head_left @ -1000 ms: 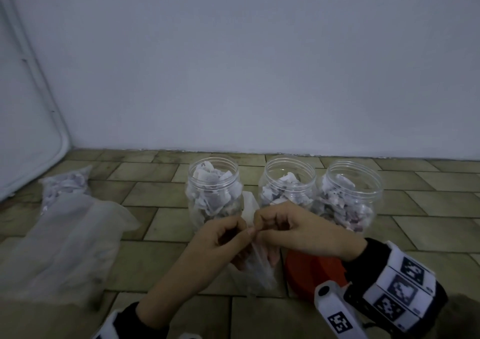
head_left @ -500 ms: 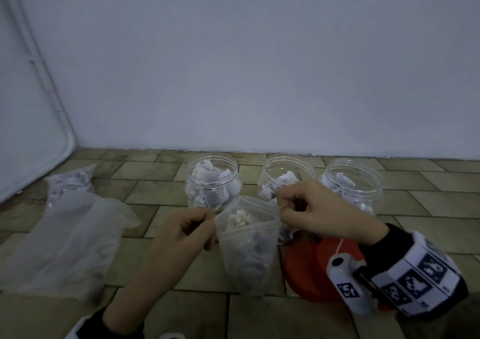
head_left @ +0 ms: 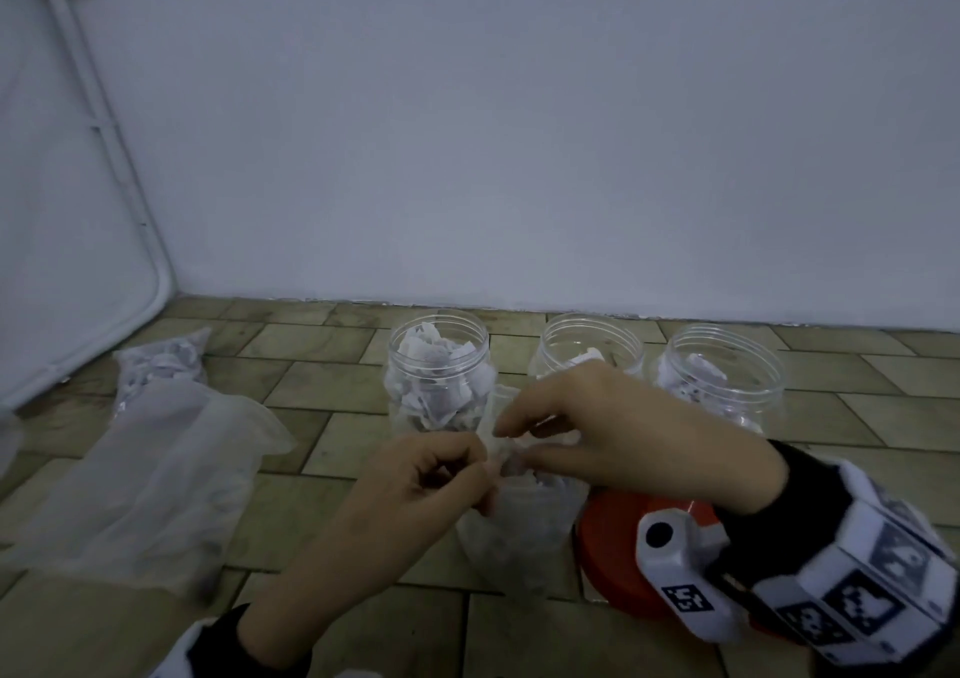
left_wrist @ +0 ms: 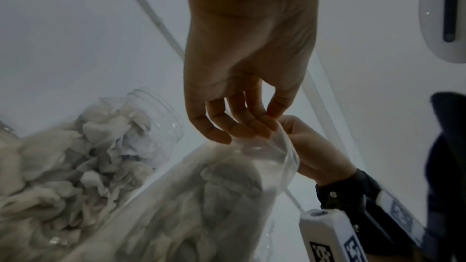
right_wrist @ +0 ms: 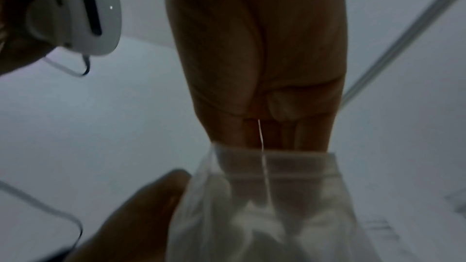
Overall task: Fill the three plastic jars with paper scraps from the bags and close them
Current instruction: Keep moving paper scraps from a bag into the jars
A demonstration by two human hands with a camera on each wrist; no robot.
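Three clear plastic jars stand in a row by the wall, all without lids: the left jar [head_left: 437, 372] [left_wrist: 121, 136] is heaped with white paper scraps, the middle jar [head_left: 592, 343] and right jar [head_left: 727, 372] hold some too. In front of them a clear bag of scraps [head_left: 519, 537] [left_wrist: 189, 206] [right_wrist: 277, 202] hangs between my hands. My left hand [head_left: 447, 475] [left_wrist: 242, 125] pinches the bag's rim. My right hand [head_left: 519, 441] [right_wrist: 272, 132] pinches the rim's other side, fingertips inside the mouth. Red lids [head_left: 610, 547] lie under my right wrist.
Flat empty clear bags [head_left: 150, 475] lie on the tiled floor at the left, with another bag of scraps [head_left: 161, 363] behind them. A white wall rises close behind the jars. A white rounded panel [head_left: 62, 262] leans at the far left.
Half a second ago my hands held the bag's mouth pulled wide apart. They have since come close together at the rim, and the mouth is narrow again.
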